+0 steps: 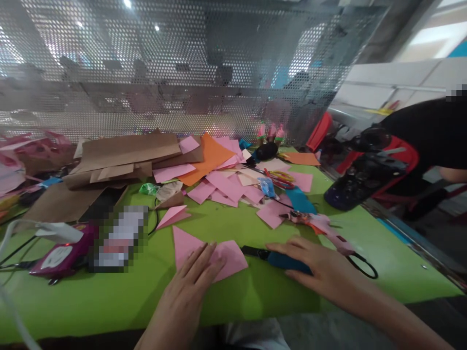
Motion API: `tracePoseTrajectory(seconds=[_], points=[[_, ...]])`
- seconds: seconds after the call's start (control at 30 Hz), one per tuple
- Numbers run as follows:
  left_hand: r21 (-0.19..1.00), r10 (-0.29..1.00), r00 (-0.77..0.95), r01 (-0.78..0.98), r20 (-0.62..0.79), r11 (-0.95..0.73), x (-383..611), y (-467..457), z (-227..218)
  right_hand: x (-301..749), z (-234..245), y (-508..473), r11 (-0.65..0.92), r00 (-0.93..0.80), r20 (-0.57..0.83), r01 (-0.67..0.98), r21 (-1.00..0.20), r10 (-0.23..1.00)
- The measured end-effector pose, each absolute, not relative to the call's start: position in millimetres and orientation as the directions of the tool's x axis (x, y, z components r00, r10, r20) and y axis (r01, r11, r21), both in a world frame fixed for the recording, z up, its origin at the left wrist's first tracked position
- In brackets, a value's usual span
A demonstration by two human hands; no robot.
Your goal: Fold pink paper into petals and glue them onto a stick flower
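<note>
Pink sheet [233, 256] lies flat on the green table [233, 308], close to its near edge and straight in front of you; take it as the clock's centre, with twelve pointing away from you. Your left hand [195, 272] is open and spread over its middle, probably to stop it sliding or curling. At three o'clock, your right hand [310, 265] lies over a blue-handled tool [288, 261], thumb and fingers on either side of the handle; whether they grip it or only rest there you cannot tell from this view. The tool's dark tip points at nine, up against the sheet's right corner, so the handle suits your right hand.

Between ten and eleven sits a folded pink piece [172, 217], apart from the heap of pink papers [222, 187] at twelve, which seems pushed back to leave you working room. Brown cardboard [127, 151] is stacked near eleven. A pink tool [324, 227] rests between two and three, within easy reach of your right hand, it seems.

As for writing, the purple box [83, 240] at nine carries a white label [58, 256], too blurred to read. The pixelated slab [122, 238] beside it yields no words, and no brand is legible on the black bottle [352, 182] at two.
</note>
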State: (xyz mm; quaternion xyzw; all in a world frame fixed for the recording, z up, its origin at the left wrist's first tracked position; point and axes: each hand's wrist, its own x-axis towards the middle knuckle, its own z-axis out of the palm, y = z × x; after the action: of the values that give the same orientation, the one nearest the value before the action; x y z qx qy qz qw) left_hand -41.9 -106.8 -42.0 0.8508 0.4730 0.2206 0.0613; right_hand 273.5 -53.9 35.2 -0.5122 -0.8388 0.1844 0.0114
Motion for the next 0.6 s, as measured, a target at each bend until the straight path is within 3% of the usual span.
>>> tracePoseTrajectory(seconds=[0.23, 0.6], points=[[0.337, 0.799, 0.566, 0.725, 0.205, -0.600, -38.6, -98.9, -37.6, 273.2, 36.9, -57.3, 0.434, -0.528, -0.168, 0.810, -0.395, 0.832], [0.355, 0.767, 0.623, 0.689, 0.155, -0.632, -44.9, -92.0, -38.1, 271.9, 33.1, -43.3, 0.494, -0.571, -0.139, 0.789, -0.366, 0.809]])
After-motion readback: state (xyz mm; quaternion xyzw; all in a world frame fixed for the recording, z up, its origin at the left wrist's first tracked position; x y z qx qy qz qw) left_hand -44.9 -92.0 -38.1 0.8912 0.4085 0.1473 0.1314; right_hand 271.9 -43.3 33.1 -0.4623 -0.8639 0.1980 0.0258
